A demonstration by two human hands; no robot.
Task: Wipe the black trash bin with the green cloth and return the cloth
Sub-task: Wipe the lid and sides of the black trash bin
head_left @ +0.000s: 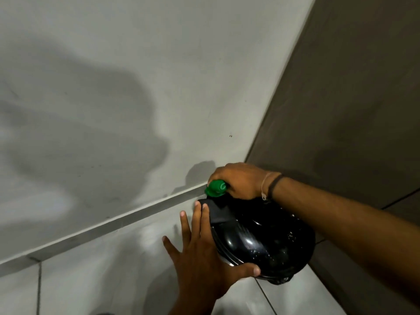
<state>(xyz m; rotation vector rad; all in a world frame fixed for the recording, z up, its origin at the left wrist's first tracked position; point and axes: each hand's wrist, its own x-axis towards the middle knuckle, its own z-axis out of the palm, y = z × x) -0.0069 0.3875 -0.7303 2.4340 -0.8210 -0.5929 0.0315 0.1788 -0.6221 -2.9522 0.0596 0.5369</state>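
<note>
Wiping looks to be the step in hand right now. The black trash bin (263,242) sits on the tiled floor (113,280), tucked into the corner where the grey wall (136,87) meets the darker wall (352,98). Right hand (238,180) is clamped around the bunched green cloth (216,188), pressing it at the bin's far top edge next to the skirting. Left hand (202,255) is spread open, fingers flat on the bin's near side and thumb hooked under the rim, steadying it. The bin looks tipped, glossy domed top facing up toward the camera, long axis running roughly down and away; can't tell exactly. Next move, I'd guess: drag the cloth across the dome while the left keeps it braced.
</note>
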